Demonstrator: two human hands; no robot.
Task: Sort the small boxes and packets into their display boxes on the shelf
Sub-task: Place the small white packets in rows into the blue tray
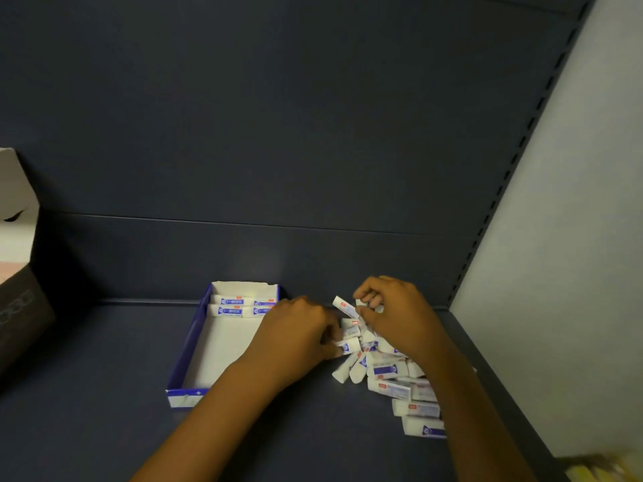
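Head view: dark blue shelf (104, 360), back panel behind both grips. Right grip (393, 314) pinches a packet (344, 306); left grip (295, 337) pinches another packet (348, 346) beside the pile (400, 377).

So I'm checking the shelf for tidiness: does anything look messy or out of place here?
Yes. A jumbled pile of small white packets lies loose on the shelf beside the blue display box, which holds only two neat rows at its far end. Both hands, left and right, are picking through the pile.

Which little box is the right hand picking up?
Find the blue tray on the dark shelf; right of it lies a heap of small white boxes. At the heap's far end, the right hand pinches one box, which is tilted up above the others.
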